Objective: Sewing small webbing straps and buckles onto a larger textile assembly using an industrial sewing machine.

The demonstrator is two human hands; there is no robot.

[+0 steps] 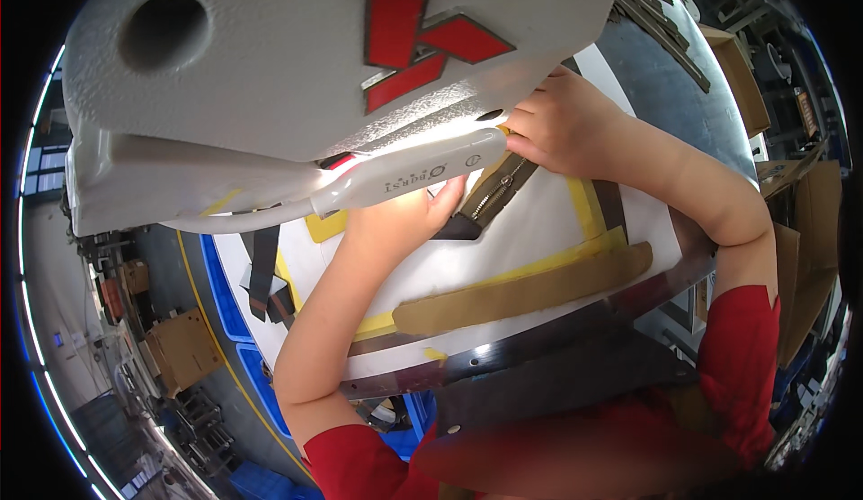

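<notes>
A large grey sewing machine head with red emblems fills the top, a white lamp bar under it. My left hand is beneath the lamp, thumb beside a dark olive strip with a metal zipper; its other fingers are hidden. My right hand has curled fingers on the zippered piece's far end, near the lamp's tip. White board lies underneath, edged with yellow tape. A long tan padded strip lies along its near side.
Dark straps lie at the board's left. Blue bins stand left, beside a cardboard box on the floor. Several long strips lie back right on the metal table; open cartons stand right.
</notes>
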